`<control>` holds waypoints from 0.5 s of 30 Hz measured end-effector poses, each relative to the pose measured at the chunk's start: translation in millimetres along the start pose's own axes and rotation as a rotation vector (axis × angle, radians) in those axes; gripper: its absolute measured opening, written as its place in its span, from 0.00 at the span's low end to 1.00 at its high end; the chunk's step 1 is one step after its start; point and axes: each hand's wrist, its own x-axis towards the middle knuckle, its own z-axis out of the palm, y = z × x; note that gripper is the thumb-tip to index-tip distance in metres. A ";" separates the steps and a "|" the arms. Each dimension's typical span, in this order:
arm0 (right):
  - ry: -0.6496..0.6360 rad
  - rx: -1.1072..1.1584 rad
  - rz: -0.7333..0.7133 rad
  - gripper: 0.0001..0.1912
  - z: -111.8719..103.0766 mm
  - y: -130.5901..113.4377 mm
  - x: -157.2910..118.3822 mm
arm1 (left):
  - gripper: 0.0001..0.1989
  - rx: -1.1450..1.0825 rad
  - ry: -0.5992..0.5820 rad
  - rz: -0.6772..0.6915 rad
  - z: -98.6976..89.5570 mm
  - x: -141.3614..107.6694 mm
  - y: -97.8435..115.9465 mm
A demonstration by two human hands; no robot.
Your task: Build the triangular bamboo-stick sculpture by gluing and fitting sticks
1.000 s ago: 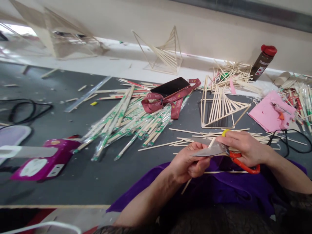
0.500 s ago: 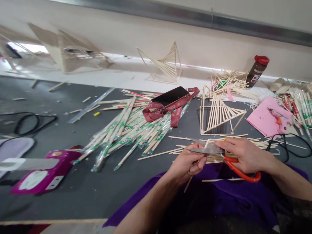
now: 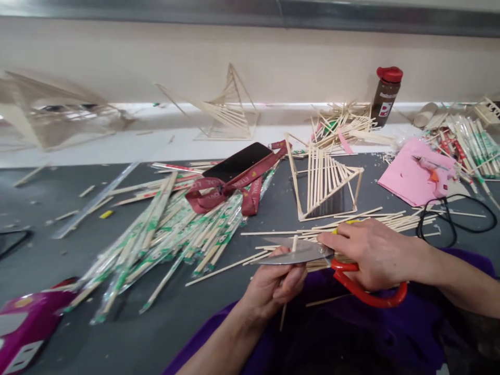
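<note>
My right hand (image 3: 369,255) grips a pair of scissors (image 3: 299,255) by the red-orange handle, blades pointing left and parted. Pinched upright in my left hand (image 3: 273,284) is a thin wooden chopstick (image 3: 295,242); its top pokes up between the blades and its lower end shows under the fingers. Behind the hands lie loose chopsticks (image 3: 406,223) on the grey table. Just beyond them stands a twisted frame built of sticks (image 3: 324,179). A purple cloth (image 3: 344,333) covers my lap, with another stick lying across it.
Wrapped chopsticks (image 3: 156,224) heap at centre-left, beneath a phone (image 3: 238,160) with a red lanyard (image 3: 250,200). To the right, a glue gun (image 3: 433,169) rests on pink paper (image 3: 402,174), its black cord nearby. A bottle (image 3: 386,96) and a second stick model (image 3: 230,112) stand along the wall.
My view has swung to the right, so the things on the table appear further left. Both hands still hold the scissors and the stick, with the blades still around its top.
</note>
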 end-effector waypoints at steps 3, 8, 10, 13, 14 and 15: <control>0.018 -0.014 0.008 0.20 -1.8 -2.5 0.0 | 0.10 -0.053 0.010 0.019 0.2 -1.4 1.1; 0.022 -0.022 0.049 0.17 -4.2 -7.2 -2.7 | 0.10 -0.050 -0.012 0.031 2.1 1.9 2.4; 0.022 -0.035 0.070 0.17 -1.7 -7.5 -5.6 | 0.08 -0.041 0.001 0.033 4.7 3.8 1.4; 0.013 -0.040 0.097 0.20 4.7 -5.8 -11.7 | 0.07 -0.025 0.003 0.030 8.6 5.7 -2.4; 0.008 -0.031 0.102 0.21 6.6 -4.8 -14.0 | 0.08 -0.019 -0.004 0.021 9.5 6.3 -4.0; 0.006 -0.018 0.107 0.21 8.3 -3.8 -16.2 | 0.09 -0.011 -0.012 0.013 10.2 6.8 -5.6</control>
